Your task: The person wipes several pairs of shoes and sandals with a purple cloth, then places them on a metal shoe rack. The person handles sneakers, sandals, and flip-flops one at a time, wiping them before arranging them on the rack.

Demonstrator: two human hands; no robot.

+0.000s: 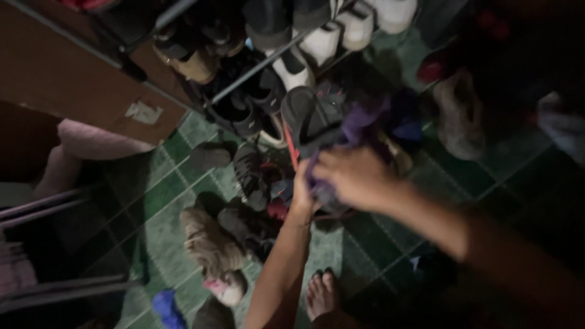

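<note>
Grip: your left hand and right hand both clutch the dark sandal, raised before the shoe rack.
Risk: dim light; loose shoes underfoot could trip you.

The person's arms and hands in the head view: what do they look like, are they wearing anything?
Both arms are bare as far as the picture shows: no sleeves, gloves or watch visible on the left hand or the right hand. The light is dim and the hands are blurred, so rings or small marks cannot be made out. A bare foot, without any shoe, shows below on the green tiled floor.
</note>
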